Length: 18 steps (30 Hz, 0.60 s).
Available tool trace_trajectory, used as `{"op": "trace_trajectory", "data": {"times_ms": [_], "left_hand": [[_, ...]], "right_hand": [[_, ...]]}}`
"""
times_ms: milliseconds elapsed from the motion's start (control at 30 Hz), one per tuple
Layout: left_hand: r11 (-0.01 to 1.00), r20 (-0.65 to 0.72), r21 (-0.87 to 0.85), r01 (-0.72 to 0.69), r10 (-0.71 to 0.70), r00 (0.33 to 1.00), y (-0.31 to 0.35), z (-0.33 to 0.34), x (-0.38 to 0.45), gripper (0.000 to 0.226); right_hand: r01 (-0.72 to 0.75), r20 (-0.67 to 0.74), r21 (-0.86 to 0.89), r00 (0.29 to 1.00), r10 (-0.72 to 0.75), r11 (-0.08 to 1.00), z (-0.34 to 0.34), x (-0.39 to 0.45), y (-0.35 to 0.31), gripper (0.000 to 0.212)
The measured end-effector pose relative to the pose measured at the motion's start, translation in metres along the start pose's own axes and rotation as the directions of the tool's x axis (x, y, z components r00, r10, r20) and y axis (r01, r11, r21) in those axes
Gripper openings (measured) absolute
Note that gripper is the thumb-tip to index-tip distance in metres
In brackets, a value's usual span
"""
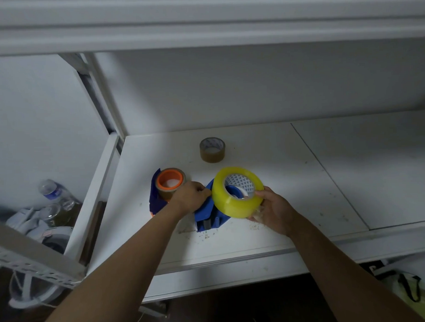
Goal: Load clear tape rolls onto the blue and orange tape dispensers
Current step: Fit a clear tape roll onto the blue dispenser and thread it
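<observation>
A blue tape dispenser [208, 215] lies on the white shelf [279, 182]. My right hand [272, 209] grips a large yellowish clear tape roll [234, 201] tilted over the dispenser's blue hub, which shows through the roll's core. My left hand [192, 196] grips the dispenser's left side. Just left stands the orange dispenser [170, 181], its orange hub inside a brownish tape roll [165, 192], with a dark blue part beside it.
A smaller brownish tape roll [212, 150] stands upright farther back on the shelf. A plastic water bottle [54, 191] and clutter lie below at the left. A bag [403, 286] sits under the shelf at the right. Shelf posts rise at the left.
</observation>
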<state>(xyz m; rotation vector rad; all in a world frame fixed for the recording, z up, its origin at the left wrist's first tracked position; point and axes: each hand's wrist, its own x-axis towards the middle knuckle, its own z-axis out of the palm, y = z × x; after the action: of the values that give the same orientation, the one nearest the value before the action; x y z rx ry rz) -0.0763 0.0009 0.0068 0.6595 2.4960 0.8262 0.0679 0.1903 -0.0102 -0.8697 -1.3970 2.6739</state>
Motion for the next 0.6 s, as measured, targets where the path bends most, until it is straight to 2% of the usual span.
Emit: {"op": "trace_trajectory", "data": {"times_ms": [133, 233, 333, 467, 600], "left_hand": [[0.993, -0.086, 0.12, -0.018, 0.029, 0.996, 0.008, 0.001, -0.001, 0.032], [0.981, -0.139, 0.18, -0.074, 0.1, 0.985, 0.007, 0.003, -0.002, 0.031], [0.943, -0.115, 0.294, -0.153, 0.194, 0.974, 0.009, 0.009, -0.001, 0.028], [0.861, -0.036, 0.475, -0.181, 0.224, 0.974, 0.01, 0.018, 0.006, 0.032], [0.86, 0.14, 0.468, -0.202, 0.153, 0.978, 0.009, 0.017, 0.008, 0.035]], "right_hand": [[0.07, -0.084, -0.183, 0.993, -0.087, 0.981, 0.004, -0.001, -0.009, 0.016], [0.082, -0.094, -0.23, 0.99, -0.106, 0.97, 0.002, -0.001, -0.015, 0.018], [0.073, -0.078, -0.225, 0.993, -0.092, 0.972, -0.003, -0.002, -0.014, 0.022], [0.079, -0.051, -0.143, 0.995, -0.087, 0.987, -0.006, -0.003, -0.011, 0.024], [0.03, -0.008, 0.148, 1.0, -0.03, 0.989, -0.011, -0.004, -0.008, 0.03]]}}
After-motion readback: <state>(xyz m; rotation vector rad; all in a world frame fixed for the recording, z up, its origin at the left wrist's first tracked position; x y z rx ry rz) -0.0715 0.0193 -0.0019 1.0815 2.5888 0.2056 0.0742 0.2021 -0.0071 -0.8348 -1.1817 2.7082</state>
